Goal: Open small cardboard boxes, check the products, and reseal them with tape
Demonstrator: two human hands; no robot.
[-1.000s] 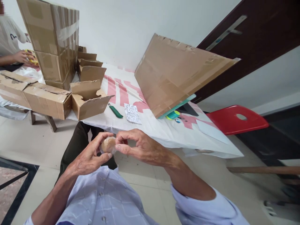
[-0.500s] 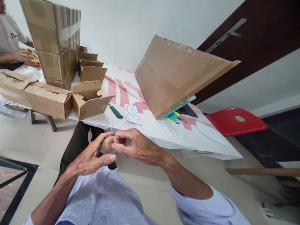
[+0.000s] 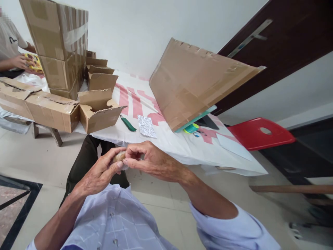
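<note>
Over my lap, just in front of the table edge, my left hand (image 3: 100,172) is wrapped round a small tan, shiny round thing that looks like a roll of clear tape (image 3: 119,157). Thumb and fingers cover much of it. My right hand (image 3: 149,160) pinches at its right side, with thumb and forefinger together. A small shiny bit shows beside the right fingers, but I cannot make out what it is. On the table beyond lie a green utility knife (image 3: 128,123) and a silver patterned packet (image 3: 146,126).
Cardboard boxes (image 3: 52,107) and an open box (image 3: 100,116) stand at left, with a tall stack (image 3: 62,45) behind. A large cardboard panel (image 3: 197,83) leans at the back. A red chair (image 3: 257,133) stands right. Another person's hand (image 3: 22,62) holds a yellow package.
My left thumb has come up and closed over the round thing, which has tilted and shows less. My right hand stays pinched at its side.
</note>
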